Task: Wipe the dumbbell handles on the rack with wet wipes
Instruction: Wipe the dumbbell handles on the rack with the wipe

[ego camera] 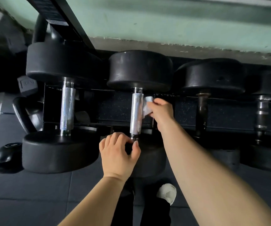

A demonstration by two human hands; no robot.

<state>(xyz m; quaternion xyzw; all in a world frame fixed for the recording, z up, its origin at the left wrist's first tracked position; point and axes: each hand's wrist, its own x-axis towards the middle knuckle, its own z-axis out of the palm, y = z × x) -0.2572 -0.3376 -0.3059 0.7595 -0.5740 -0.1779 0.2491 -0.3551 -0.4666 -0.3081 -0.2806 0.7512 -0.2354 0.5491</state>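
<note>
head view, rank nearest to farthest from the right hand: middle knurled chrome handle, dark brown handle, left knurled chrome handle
1. Middle knurled chrome handle, just left of the right hand gripping the white wet wipe.
2. Dark brown handle, to its right.
3. Left knurled chrome handle, far left.

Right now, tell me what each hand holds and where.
Right hand pinches a crumpled white wet wipe by its right side; left hand grips the middle dumbbell's knurled chrome handle at its near end.
</note>
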